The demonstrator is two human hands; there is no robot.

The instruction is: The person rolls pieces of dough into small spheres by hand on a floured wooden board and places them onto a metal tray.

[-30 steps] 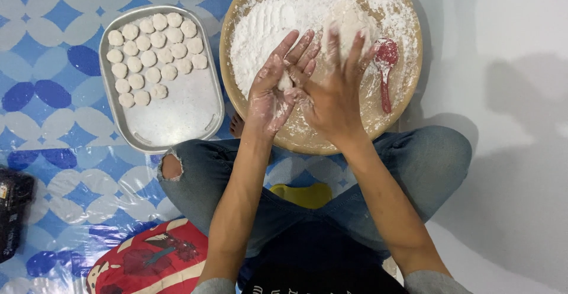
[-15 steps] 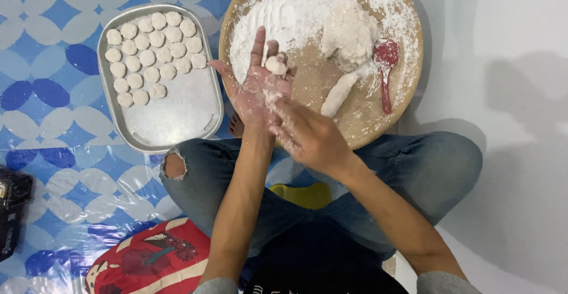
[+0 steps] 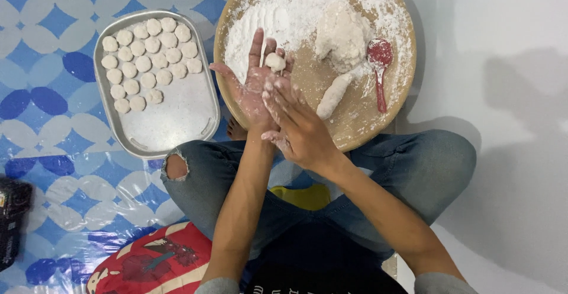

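Observation:
My left hand (image 3: pixel 251 81) is held palm up over the near left part of a round wooden board (image 3: pixel 355 125). A small ball of white dough (image 3: pixel 275 62) rests on its fingers. My right hand (image 3: pixel 299 125) lies across the heel of the left palm, fingers flat and dusted with flour. On the board are a heap of white flour (image 3: pixel 278 15), a lump of dough (image 3: pixel 343 36), a short dough roll (image 3: pixel 333 95) and a red spoon (image 3: pixel 380 69).
A metal tray (image 3: pixel 177 134) left of the board holds several flat dough discs (image 3: pixel 148 57) in rows at its far end. A blue and white patterned mat (image 3: pixel 47 92) covers the floor. My crossed legs in jeans (image 3: pixel 426 164) are below the board. A red cushion (image 3: pixel 154 264) lies near left.
My right hand slid back from over the board toward my left wrist, uncovering the dough ball on the left fingers. The dough roll on the board came into sight.

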